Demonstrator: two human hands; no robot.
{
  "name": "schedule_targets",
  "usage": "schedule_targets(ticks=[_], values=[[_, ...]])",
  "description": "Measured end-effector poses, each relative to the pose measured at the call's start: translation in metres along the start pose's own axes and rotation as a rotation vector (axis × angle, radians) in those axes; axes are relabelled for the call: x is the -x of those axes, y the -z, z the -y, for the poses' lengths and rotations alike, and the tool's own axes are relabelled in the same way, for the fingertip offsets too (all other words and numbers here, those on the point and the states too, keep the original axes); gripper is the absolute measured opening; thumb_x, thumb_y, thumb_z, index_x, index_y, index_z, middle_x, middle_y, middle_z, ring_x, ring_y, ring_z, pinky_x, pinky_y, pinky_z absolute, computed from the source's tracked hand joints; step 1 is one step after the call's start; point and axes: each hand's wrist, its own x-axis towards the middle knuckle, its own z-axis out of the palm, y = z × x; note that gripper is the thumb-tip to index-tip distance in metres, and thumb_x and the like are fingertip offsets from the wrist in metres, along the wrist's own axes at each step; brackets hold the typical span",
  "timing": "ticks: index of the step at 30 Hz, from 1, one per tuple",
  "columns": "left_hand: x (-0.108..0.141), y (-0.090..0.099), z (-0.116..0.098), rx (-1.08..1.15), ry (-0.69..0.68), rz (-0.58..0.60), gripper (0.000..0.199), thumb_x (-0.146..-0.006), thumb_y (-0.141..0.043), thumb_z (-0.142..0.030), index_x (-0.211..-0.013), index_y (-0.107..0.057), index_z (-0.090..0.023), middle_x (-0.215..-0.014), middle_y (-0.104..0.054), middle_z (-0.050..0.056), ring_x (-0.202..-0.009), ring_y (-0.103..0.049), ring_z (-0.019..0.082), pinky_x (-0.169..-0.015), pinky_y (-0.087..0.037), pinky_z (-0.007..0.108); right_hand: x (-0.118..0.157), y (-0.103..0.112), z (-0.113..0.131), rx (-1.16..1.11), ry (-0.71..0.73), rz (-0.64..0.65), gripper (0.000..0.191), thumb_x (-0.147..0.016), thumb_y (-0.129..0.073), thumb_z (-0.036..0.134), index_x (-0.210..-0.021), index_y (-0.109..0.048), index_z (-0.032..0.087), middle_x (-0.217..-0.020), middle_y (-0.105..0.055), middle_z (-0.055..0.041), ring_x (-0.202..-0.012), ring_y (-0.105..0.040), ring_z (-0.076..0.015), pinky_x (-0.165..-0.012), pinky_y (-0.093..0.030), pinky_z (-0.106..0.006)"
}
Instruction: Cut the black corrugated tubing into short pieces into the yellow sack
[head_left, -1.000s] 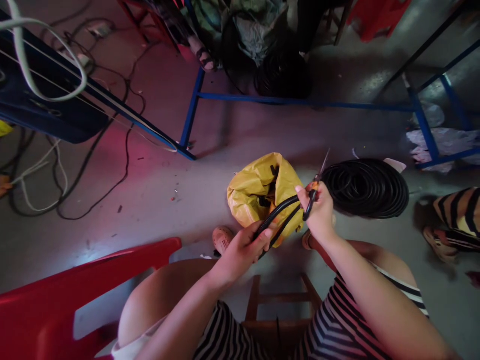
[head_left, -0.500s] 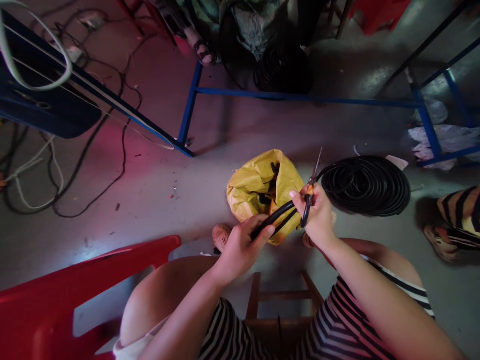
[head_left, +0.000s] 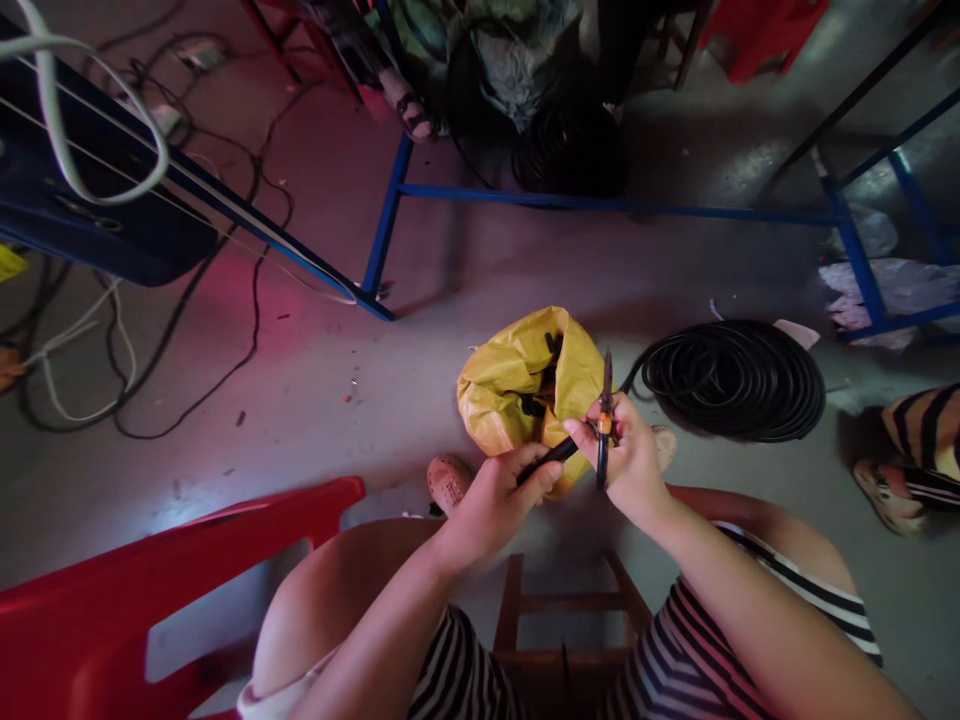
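Observation:
My left hand (head_left: 487,505) is closed around a length of black ribbed tubing (head_left: 556,456), thumb on top. Against the tubing's other end, my right hand (head_left: 634,455) is closed, thumb and fingers pinching it. That same hand grips a pair of scissors (head_left: 605,400) with black handles and an orange part near the pivot, its blades pointing away from me and looking closed. Below both hands stands a yellow bag (head_left: 491,395), its mouth rolled open, with short black pieces inside. A big coil of black tubing (head_left: 739,385) lies on the floor to the right, one strand leading toward my right hand.
A red plastic chair (head_left: 247,540) stands at my left. Blue metal table framing (head_left: 615,203) crosses ahead. Dark cables (head_left: 255,290) trail over the floor at left. Another person's sandalled foot (head_left: 892,495) is at far right. Plastic bags (head_left: 911,285) lie under the right frame.
My hands have come closer together on the tubing, so less of it shows between them. The scissors have turned more upright and shifted slightly toward me.

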Motion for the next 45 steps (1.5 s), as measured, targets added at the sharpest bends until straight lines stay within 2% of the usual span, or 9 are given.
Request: schedule_targets(ticks=[3, 6, 10, 14, 22, 29, 35, 40, 45], values=[[-0.002, 0.006, -0.004, -0.009, 0.004, 0.04, 0.029, -0.097, -0.054, -0.038, -0.077, -0.061, -0.018, -0.067, -0.061, -0.002, -0.063, -0.053, 0.012, -0.061, -0.043, 0.023, -0.008, 0.004, 0.006, 0.019, -0.01, -0.072, 0.03, -0.083, -0.076, 0.043, -0.081, -0.053, 0.023, -0.068, -0.054, 0.0046, -0.059, -0.05, -0.0136, -0.058, -0.042, -0.027], [-0.005, 0.009, -0.007, 0.023, -0.007, 0.048, 0.026, -0.097, -0.054, -0.039, -0.083, -0.064, -0.019, -0.072, -0.065, 0.0, -0.07, -0.059, 0.015, -0.066, -0.047, 0.025, -0.018, 0.007, 0.011, 0.027, -0.042, -0.113, 0.033, -0.08, -0.077, 0.045, -0.078, -0.053, 0.023, -0.066, -0.052, 0.0045, -0.058, -0.047, -0.0136, -0.056, -0.041, -0.027], [-0.004, 0.01, -0.005, 0.059, -0.007, 0.014, 0.024, -0.097, -0.055, -0.038, -0.096, -0.069, -0.019, -0.072, -0.066, 0.0, -0.07, -0.06, 0.016, -0.068, -0.051, 0.026, -0.024, 0.007, 0.011, 0.014, -0.059, -0.077, 0.034, -0.079, -0.076, 0.046, -0.077, -0.052, 0.023, -0.065, -0.05, 0.0047, -0.058, -0.045, -0.0136, -0.055, -0.04, -0.027], [0.002, 0.01, -0.001, 0.054, 0.005, -0.002, 0.029, -0.099, -0.053, -0.042, -0.092, -0.068, -0.018, -0.069, -0.062, 0.0, -0.065, -0.056, 0.013, -0.062, -0.046, 0.025, -0.023, 0.003, 0.008, -0.011, -0.032, -0.027, 0.034, -0.08, -0.076, 0.046, -0.078, -0.051, 0.023, -0.067, -0.05, 0.0045, -0.06, -0.045, -0.0134, -0.057, -0.04, -0.027], [0.002, 0.018, 0.0, 0.06, 0.021, 0.107, 0.024, -0.098, -0.054, -0.04, -0.094, -0.063, -0.019, -0.072, -0.062, -0.001, -0.068, -0.06, 0.014, -0.066, -0.048, 0.026, -0.021, 0.0, 0.002, -0.012, -0.047, -0.002, 0.033, -0.081, -0.076, 0.046, -0.079, -0.053, 0.022, -0.069, -0.054, 0.0034, -0.062, -0.049, -0.014, -0.058, -0.042, -0.027], [-0.001, 0.018, -0.001, -0.004, -0.025, 0.066, 0.028, -0.1, -0.051, -0.039, -0.082, -0.059, -0.019, -0.075, -0.061, 0.0, -0.069, -0.054, 0.013, -0.065, -0.043, 0.025, -0.027, 0.002, 0.0, -0.061, -0.092, -0.014, 0.039, -0.074, -0.081, 0.05, -0.078, -0.055, 0.022, -0.066, -0.052, 0.0042, -0.059, -0.046, -0.0136, -0.056, -0.04, -0.027], [0.001, 0.018, -0.003, -0.037, -0.049, 0.056, 0.025, -0.099, -0.053, -0.038, -0.1, -0.067, -0.018, -0.085, -0.068, 0.002, -0.079, -0.06, 0.016, -0.072, -0.046, 0.028, -0.026, 0.005, 0.004, -0.113, -0.133, 0.023, 0.042, -0.07, -0.084, 0.052, -0.079, -0.056, 0.022, -0.064, -0.053, 0.0045, -0.059, -0.048, -0.0143, -0.056, -0.041, -0.027], [0.0, 0.02, 0.003, 0.0, -0.051, 0.042, 0.029, -0.098, -0.055, -0.041, -0.105, -0.071, -0.017, -0.091, -0.072, 0.004, -0.085, -0.063, 0.018, -0.077, -0.048, 0.029, -0.025, 0.005, 0.003, -0.107, -0.145, 0.049, 0.04, -0.073, -0.082, 0.053, -0.077, -0.056, 0.022, -0.062, -0.05, 0.0052, -0.057, -0.045, -0.0136, -0.054, -0.039, -0.027], [0.003, 0.022, 0.008, -0.027, -0.018, -0.062, 0.032, -0.096, -0.061, -0.045, -0.106, -0.076, -0.018, -0.082, -0.072, 0.003, -0.078, -0.064, 0.018, -0.073, -0.051, 0.028, -0.024, 0.005, 0.003, -0.137, -0.148, 0.075, 0.04, -0.077, -0.08, 0.055, -0.08, -0.056, 0.022, -0.064, -0.053, 0.0042, -0.059, -0.05, -0.0145, -0.055, -0.04, -0.027]])
